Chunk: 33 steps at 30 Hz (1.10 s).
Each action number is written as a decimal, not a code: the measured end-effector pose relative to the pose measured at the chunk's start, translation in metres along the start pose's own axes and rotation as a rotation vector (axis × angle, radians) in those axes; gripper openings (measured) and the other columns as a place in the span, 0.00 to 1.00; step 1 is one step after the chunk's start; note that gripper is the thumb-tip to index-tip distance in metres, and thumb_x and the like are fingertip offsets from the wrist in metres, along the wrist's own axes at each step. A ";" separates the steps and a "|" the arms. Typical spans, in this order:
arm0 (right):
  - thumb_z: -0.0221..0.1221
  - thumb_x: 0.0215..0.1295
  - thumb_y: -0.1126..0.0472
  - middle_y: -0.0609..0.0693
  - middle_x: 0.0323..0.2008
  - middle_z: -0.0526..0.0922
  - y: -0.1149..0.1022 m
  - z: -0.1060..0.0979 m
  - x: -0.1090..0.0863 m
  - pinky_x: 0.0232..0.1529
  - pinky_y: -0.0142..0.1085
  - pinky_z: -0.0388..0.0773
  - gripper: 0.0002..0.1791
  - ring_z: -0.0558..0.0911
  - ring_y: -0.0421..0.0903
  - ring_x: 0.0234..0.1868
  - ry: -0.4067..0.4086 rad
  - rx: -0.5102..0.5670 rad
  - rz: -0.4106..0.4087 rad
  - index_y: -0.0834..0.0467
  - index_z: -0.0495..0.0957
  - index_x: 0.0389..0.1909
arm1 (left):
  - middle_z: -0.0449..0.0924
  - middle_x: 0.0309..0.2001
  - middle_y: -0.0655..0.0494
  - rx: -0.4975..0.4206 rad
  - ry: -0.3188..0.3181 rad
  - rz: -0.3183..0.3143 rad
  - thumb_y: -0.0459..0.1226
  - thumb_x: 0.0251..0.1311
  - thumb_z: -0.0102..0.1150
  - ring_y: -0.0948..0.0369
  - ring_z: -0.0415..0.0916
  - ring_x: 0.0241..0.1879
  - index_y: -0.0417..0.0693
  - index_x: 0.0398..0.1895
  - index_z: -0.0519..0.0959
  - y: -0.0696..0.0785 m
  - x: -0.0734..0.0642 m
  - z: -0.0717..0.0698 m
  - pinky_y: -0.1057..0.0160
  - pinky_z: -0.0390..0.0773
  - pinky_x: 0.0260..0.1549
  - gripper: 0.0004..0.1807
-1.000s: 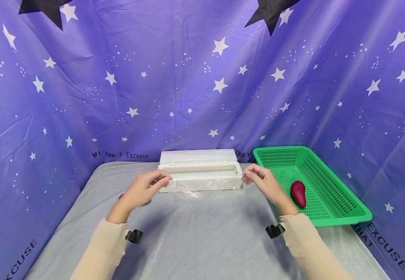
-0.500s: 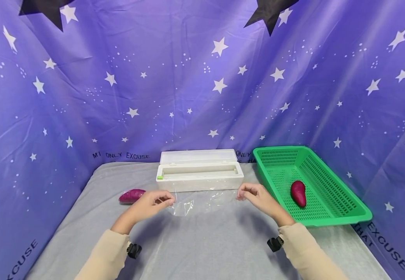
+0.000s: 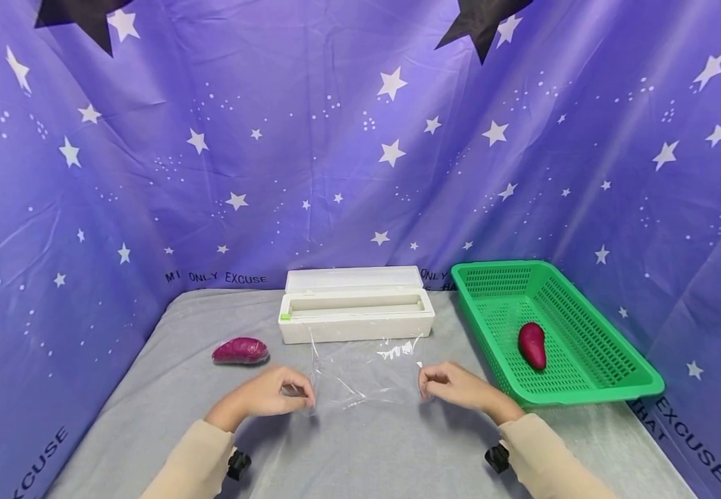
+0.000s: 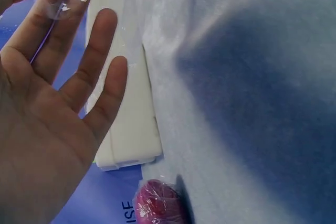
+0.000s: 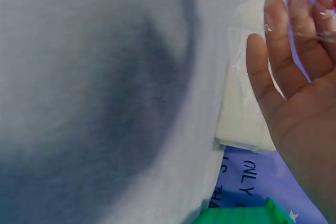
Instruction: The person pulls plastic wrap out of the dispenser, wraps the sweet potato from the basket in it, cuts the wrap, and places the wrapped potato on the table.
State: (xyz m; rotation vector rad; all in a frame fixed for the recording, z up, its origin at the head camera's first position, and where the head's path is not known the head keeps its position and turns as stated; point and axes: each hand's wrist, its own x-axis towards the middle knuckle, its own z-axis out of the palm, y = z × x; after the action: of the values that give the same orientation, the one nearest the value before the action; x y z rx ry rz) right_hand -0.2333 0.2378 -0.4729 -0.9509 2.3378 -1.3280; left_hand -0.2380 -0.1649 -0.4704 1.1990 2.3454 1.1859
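Observation:
A clear sheet of plastic wrap [image 3: 366,374] stretches between the two hands, low over the grey cloth. My left hand [image 3: 276,394] pinches its left edge between thumb and fingertips; in the left wrist view the other fingers of that hand [image 4: 63,87] stand loosely apart. On the opposite edge my right hand [image 3: 456,388] pinches the wrap, its lower fingers spread in the right wrist view. Behind the sheet stands a white wrap dispenser box [image 3: 357,328] with its lid raised. Left of it lies a purple sweet potato [image 3: 240,351] covered in shiny film.
At the right stands a green plastic basket [image 3: 609,346] holding another purple sweet potato [image 3: 531,345]. Grey cloth [image 3: 360,457] covers the table. A purple star-patterned curtain [image 3: 310,138] hangs behind and along both sides.
Both hands have drawn the plastic wrap away from the dispenser toward the body and lowered it. The film-covered sweet potato, earlier mostly behind the left hand, now shows fully.

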 end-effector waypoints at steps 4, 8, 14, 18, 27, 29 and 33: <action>0.54 0.64 0.69 0.50 0.29 0.84 0.005 0.005 -0.005 0.38 0.34 0.77 0.09 0.80 0.41 0.32 -0.028 -0.061 -0.021 0.57 0.79 0.27 | 0.85 0.32 0.68 0.027 -0.040 -0.030 0.32 0.61 0.63 0.70 0.80 0.36 0.50 0.31 0.87 -0.002 -0.003 0.004 0.62 0.80 0.47 0.05; 0.56 0.65 0.67 0.47 0.27 0.84 0.014 0.011 -0.010 0.32 0.31 0.75 0.09 0.76 0.34 0.28 -0.054 -0.106 -0.025 0.54 0.80 0.27 | 0.83 0.30 0.73 0.082 -0.051 -0.042 0.33 0.58 0.64 0.73 0.78 0.33 0.53 0.30 0.88 -0.005 -0.007 0.009 0.66 0.79 0.42 0.06; 0.60 0.61 0.68 0.42 0.22 0.79 0.022 0.018 -0.015 0.24 0.25 0.69 0.09 0.70 0.29 0.22 -0.083 -0.141 -0.044 0.53 0.81 0.25 | 0.82 0.29 0.75 0.096 -0.044 -0.038 0.34 0.57 0.66 0.75 0.76 0.31 0.55 0.29 0.89 -0.008 -0.013 0.015 0.68 0.79 0.37 0.06; 0.61 0.57 0.68 0.33 0.22 0.73 0.024 0.020 -0.015 0.26 0.24 0.68 0.10 0.69 0.28 0.25 -0.082 -0.215 -0.114 0.50 0.80 0.23 | 0.79 0.27 0.76 0.105 -0.053 -0.038 0.36 0.57 0.67 0.76 0.72 0.28 0.56 0.28 0.89 -0.008 -0.015 0.017 0.71 0.76 0.31 0.05; 0.64 0.67 0.59 0.30 0.23 0.76 0.025 0.022 -0.019 0.38 0.26 0.70 0.14 0.73 0.27 0.31 -0.059 -0.350 -0.237 0.47 0.84 0.20 | 0.78 0.25 0.77 0.107 -0.070 -0.049 0.40 0.59 0.68 0.78 0.69 0.24 0.53 0.25 0.89 -0.012 -0.017 0.022 0.74 0.73 0.23 0.06; 0.65 0.66 0.58 0.29 0.22 0.75 0.025 0.023 -0.019 0.39 0.26 0.70 0.15 0.73 0.28 0.31 -0.049 -0.370 -0.250 0.47 0.83 0.17 | 0.78 0.24 0.77 0.102 -0.075 -0.055 0.39 0.58 0.70 0.78 0.69 0.23 0.53 0.25 0.89 -0.014 -0.018 0.024 0.74 0.74 0.23 0.05; 0.69 0.61 0.58 0.30 0.22 0.74 0.026 0.024 -0.021 0.37 0.25 0.69 0.14 0.71 0.28 0.29 -0.023 -0.399 -0.252 0.48 0.81 0.16 | 0.76 0.22 0.77 0.095 -0.078 -0.074 0.39 0.53 0.75 0.78 0.68 0.22 0.53 0.24 0.89 -0.016 -0.019 0.028 0.74 0.74 0.23 0.04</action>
State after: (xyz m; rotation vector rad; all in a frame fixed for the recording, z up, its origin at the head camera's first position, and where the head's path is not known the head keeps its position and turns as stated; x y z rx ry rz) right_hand -0.2155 0.2454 -0.5089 -1.4084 2.5850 -0.9335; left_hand -0.2200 -0.1698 -0.5032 1.1558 2.3900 0.9965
